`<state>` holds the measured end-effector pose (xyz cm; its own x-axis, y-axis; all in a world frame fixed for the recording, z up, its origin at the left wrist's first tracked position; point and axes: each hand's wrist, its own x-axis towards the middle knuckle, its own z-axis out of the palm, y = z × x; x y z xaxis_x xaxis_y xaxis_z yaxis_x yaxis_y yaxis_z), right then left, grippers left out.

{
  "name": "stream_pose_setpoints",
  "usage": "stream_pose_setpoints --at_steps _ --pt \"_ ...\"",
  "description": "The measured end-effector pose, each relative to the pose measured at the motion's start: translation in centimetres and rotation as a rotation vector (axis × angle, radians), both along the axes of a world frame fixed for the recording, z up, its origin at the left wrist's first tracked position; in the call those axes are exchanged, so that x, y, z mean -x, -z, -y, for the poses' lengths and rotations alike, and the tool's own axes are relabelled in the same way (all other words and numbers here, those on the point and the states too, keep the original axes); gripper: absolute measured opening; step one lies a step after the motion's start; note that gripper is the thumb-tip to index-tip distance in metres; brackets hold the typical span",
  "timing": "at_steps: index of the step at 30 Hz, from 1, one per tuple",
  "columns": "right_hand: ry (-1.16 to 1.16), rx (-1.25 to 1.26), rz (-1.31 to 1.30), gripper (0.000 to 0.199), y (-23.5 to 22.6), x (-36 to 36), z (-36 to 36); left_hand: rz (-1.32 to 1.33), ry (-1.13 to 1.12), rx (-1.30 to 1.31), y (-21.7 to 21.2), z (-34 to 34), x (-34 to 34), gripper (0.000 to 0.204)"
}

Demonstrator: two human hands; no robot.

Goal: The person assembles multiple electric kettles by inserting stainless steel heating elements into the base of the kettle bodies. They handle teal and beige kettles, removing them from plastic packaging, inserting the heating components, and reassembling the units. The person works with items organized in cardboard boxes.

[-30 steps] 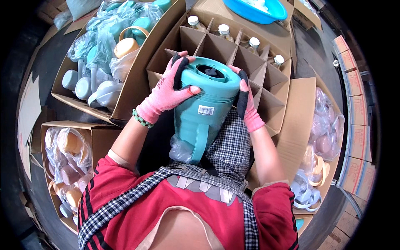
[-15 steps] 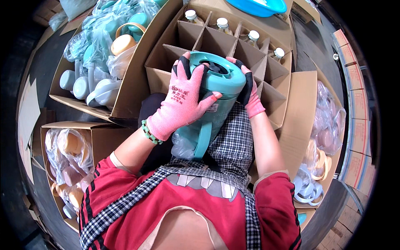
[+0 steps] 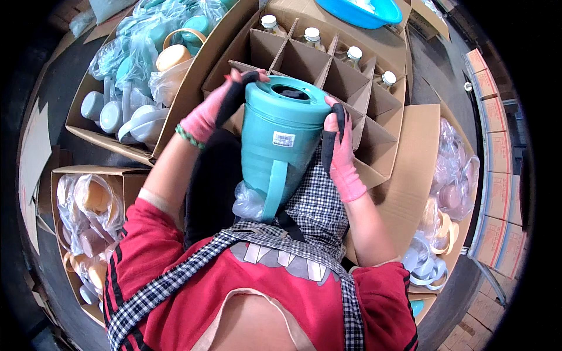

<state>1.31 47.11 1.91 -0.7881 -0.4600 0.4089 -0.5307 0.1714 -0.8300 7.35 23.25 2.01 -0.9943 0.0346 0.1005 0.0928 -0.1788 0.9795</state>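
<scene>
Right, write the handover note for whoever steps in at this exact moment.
Left hand: pink glove, gripping the teal jug at its upper left side.
Right hand: pink glove, gripping the jug's upper right side.
The jug sits upright on the lap, handle toward the person, just in front of the divided carton.
Done: four capped bottles stand in the carton's far cells.
Left: the near cells are empty; the jug is not in the carton. Bagged plastic parts wait in the box at left.

Glossy teal plastic jug; matt cardboard dividers
</scene>
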Motion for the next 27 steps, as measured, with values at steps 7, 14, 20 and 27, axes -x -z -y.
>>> stream_pose_setpoints --at_steps 7,14,20,27 --pt "-0.43 0.38 1.059 0.069 1.6 8.4 0.8 0.074 -0.388 0.352 -0.8 -4.6 2.6 0.047" --pt "0.068 0.338 0.745 0.051 -1.9 4.5 0.9 0.244 -0.545 0.243 1.2 -0.6 2.8 0.038" --pt "-0.086 0.201 0.668 0.062 -1.8 0.8 2.6 0.12 -0.201 -0.047 1.5 -0.2 0.9 0.049" --pt "-0.33 0.581 1.236 0.053 1.6 7.2 2.5 -0.017 -0.572 0.562 -0.8 -5.5 -0.6 0.053"
